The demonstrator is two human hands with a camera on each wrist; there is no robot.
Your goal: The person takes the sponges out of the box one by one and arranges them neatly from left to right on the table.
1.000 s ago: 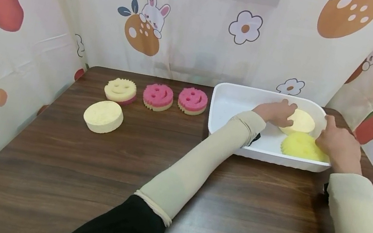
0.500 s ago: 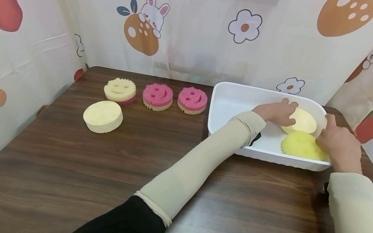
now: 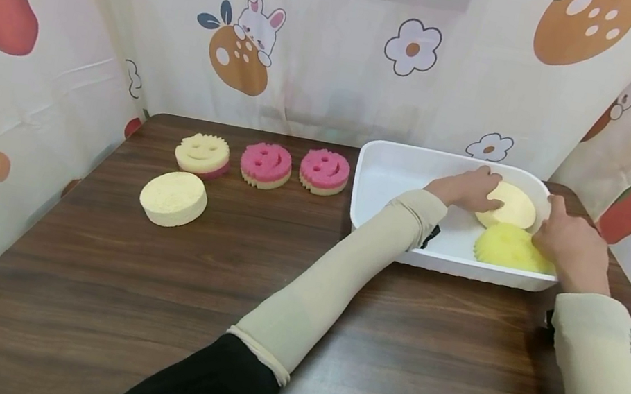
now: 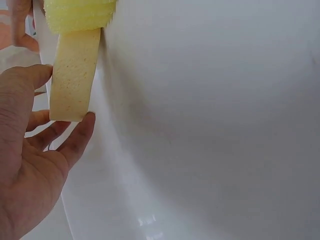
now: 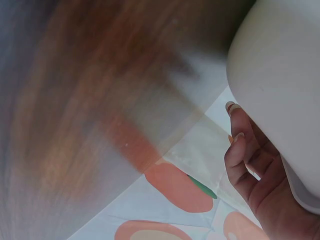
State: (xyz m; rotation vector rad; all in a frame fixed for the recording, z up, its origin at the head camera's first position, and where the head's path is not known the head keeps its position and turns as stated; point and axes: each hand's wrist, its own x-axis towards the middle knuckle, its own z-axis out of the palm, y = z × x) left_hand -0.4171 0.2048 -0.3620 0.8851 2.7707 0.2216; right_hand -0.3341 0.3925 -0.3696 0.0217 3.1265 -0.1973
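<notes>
In the head view my left hand [image 3: 469, 189] reaches into the white plastic tray [image 3: 402, 170] and pinches a round cream sponge [image 3: 510, 207]. The left wrist view shows the thumb on one face of this sponge [image 4: 75, 75] and the fingers at its edge and other side. A bright yellow sponge with a scalloped edge [image 3: 512, 247] lies in the tray just in front, touching it. My right hand [image 3: 576, 246] grips the tray's right rim. From the right wrist, its fingers [image 5: 237, 155] curl along the outside of the tray wall [image 5: 285, 85]; its thumb is hidden there.
Left of the tray, on the brown wood-grain table [image 3: 174, 313], lie two pink smiley sponges [image 3: 266, 164], a cream smiley sponge [image 3: 202, 153] and a plain round cream sponge [image 3: 173, 199]. Printed curtains [image 3: 342, 47] stand behind and at both sides.
The cream sponge in my left hand has shifted slightly right in the tray during the first half second. Both hands have stayed almost in place.
</notes>
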